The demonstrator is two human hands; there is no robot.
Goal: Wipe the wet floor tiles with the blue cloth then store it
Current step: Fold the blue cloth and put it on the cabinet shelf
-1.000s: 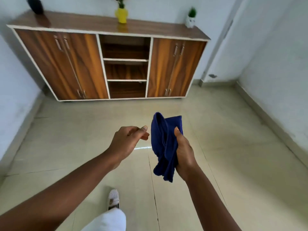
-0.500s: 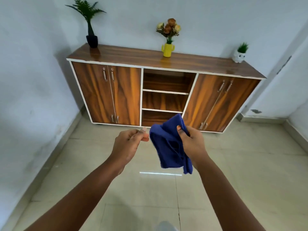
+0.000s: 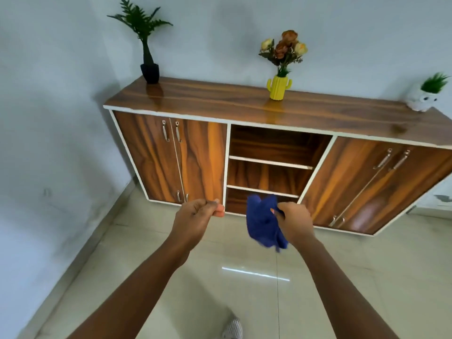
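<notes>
One shoe toe (image 3: 232,329) shows at the bottom edge on bare floor tiles (image 3: 244,302), open on every side. Two forearms reach forward. The left hand (image 3: 195,220) is a loose fist, fingers curled on nothing. The right hand (image 3: 294,223) pinches one blue cloth (image 3: 263,222), bunched and hanging. Beyond stands one cabinet (image 3: 269,152) with three open shelves and three plants on its top.
</notes>
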